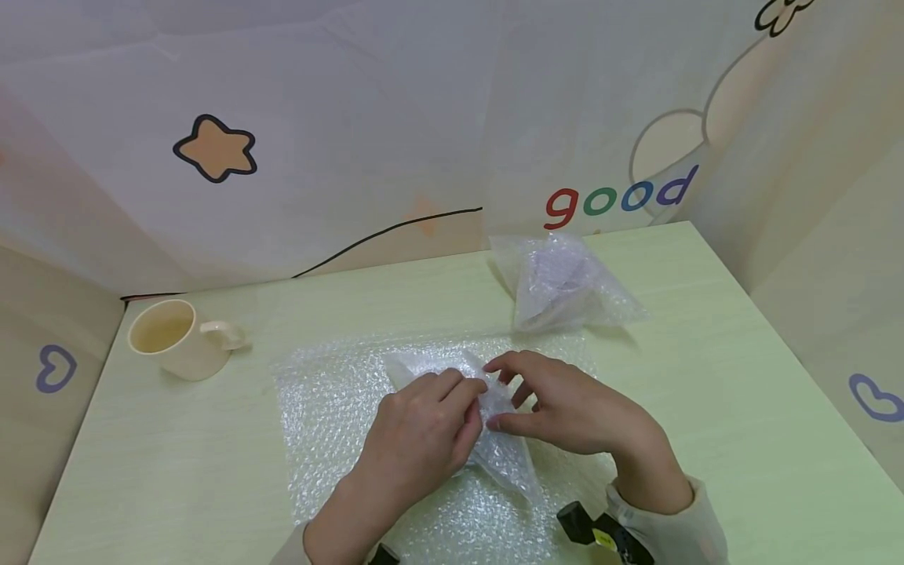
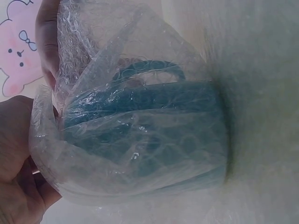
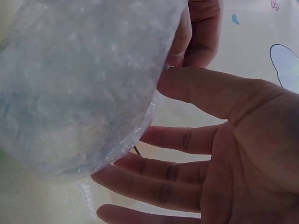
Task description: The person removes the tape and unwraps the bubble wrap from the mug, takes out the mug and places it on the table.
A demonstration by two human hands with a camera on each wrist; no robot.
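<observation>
A teal mug (image 2: pixel 154 102) shows through loose bubble wrap (image 2: pixel 107 172) in the left wrist view, its handle under the plastic. From above, only the gathered wrap (image 1: pixel 504 451) is seen, with the mug hidden inside. My left hand (image 1: pixel 427 428) pinches the top of this wrap between thumb and curled fingers. On the other side, my right hand (image 1: pixel 575 404) has its fingers spread and loosely bent. Its thumb and fingertips are right at the wrap's edge, as the right wrist view shows with the hand (image 3: pixel 224 140) beside the plastic.
Under the bundle lies a flat bubble wrap sheet (image 1: pixel 332 424) on the pale green table (image 1: pixel 713 431). A cream mug (image 1: pixel 187 345) stands at the left. Another bubble-wrapped bundle (image 1: pixel 565 282) sits at the back right, near the printed wall cloth (image 1: pixel 395 118).
</observation>
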